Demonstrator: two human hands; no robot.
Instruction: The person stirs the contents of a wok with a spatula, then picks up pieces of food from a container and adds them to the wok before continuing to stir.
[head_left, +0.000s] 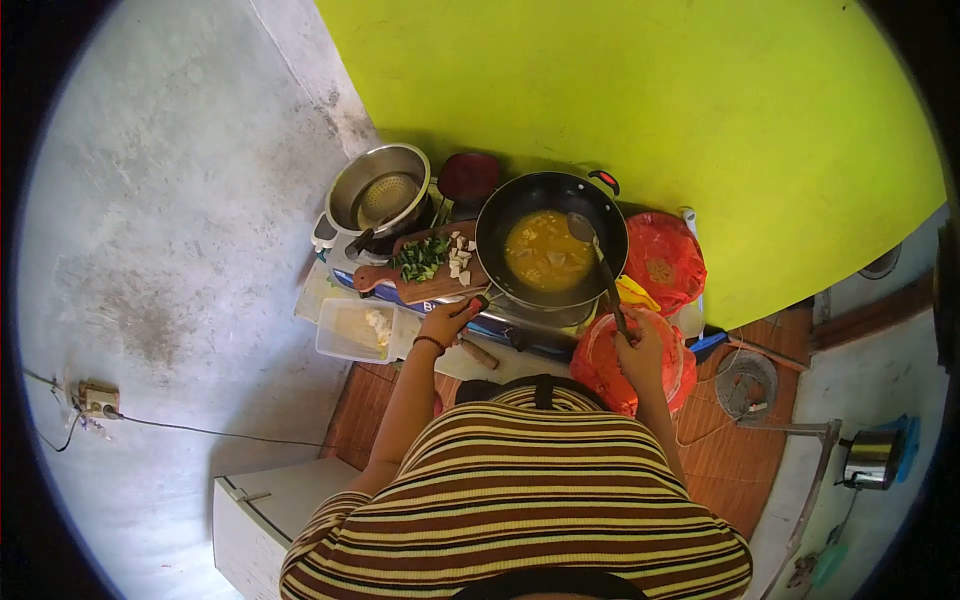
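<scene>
A black wok [490, 225] with yellow-orange, soupy food [545, 255] in it sits on the stove [520, 330]. My left hand [443, 322] is closed on the wok's red and black near handle. In my right hand [642, 348] is the dark handle of a spatula [606, 272], whose blade rests in the wok at the edge of the food. Left of the wok, a wooden cutting board [373, 277] carries chopped green leaves [420, 258] and pale cut cubes [461, 262].
A steel pot [345, 205] with a perforated insert stands at the back left. Before it is a clear plastic container [340, 330] with white bits. Red plastic bags [668, 255] lie right of the wok. A wooden handle [480, 354] shows by the counter's front edge.
</scene>
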